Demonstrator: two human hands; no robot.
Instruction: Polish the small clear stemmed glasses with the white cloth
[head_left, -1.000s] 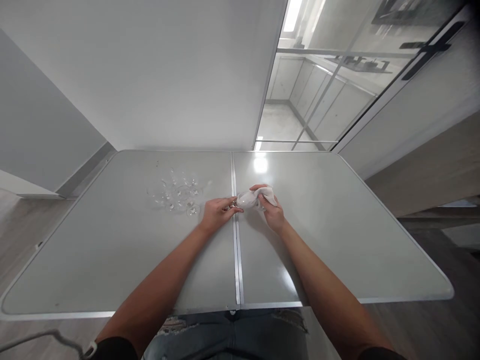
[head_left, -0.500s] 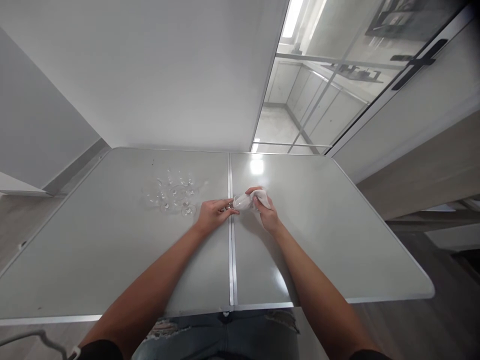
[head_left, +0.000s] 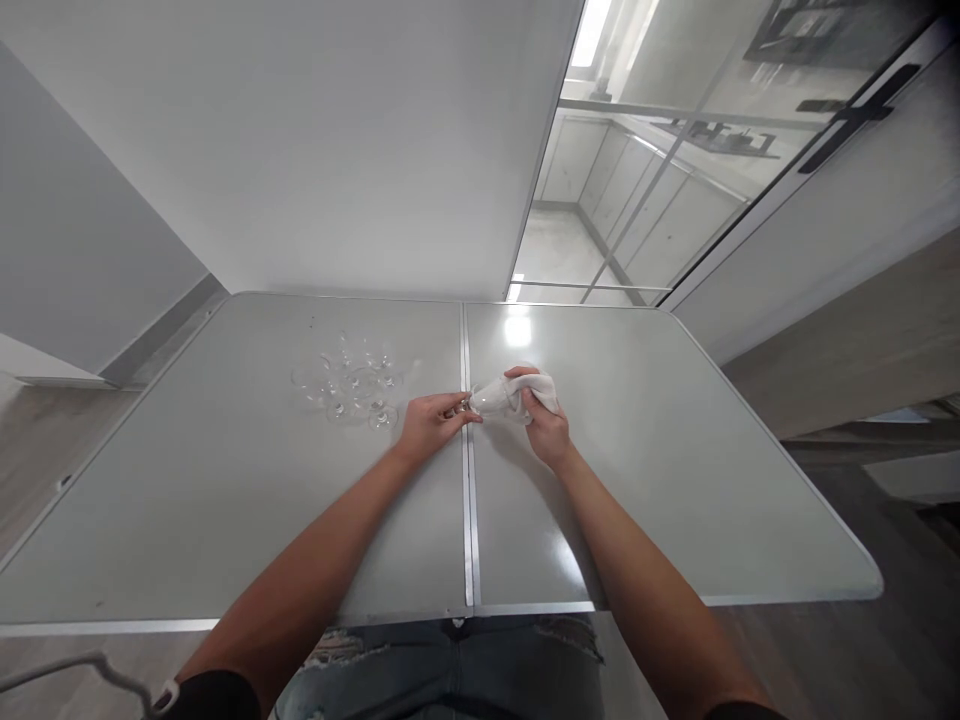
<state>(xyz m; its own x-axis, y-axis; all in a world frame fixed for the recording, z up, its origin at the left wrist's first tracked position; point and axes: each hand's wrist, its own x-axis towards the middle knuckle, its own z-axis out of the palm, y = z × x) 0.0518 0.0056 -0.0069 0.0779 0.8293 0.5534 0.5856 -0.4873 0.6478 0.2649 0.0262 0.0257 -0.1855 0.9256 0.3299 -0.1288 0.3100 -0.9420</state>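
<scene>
A clear stemmed glass [head_left: 491, 399] lies tilted sideways between my hands above the table's middle seam, its bowl toward the right. My left hand [head_left: 433, 424] is closed around its stem end, with the fingertips pinching there. My right hand [head_left: 547, 425] grips a white cloth [head_left: 538, 388] at the glass's rim; part of the cloth seems to be inside the bowl, though the clear glass makes this hard to tell. To the left of my left hand, several clear stemmed glasses [head_left: 352, 382] stand grouped on the table.
The pale folding table [head_left: 225, 500] has a metal seam [head_left: 469, 500] down its middle and metal edging. A white wall [head_left: 360, 150] rises behind it. At the right back is a glass-paned door [head_left: 637, 190] with a dark handle. A grey cable [head_left: 97, 662] hangs at the lower left.
My right hand and the cloth have shifted slightly right, toward the glass's rim, showing more of the bowl. My left hand keeps its hold. The view has moved a little.
</scene>
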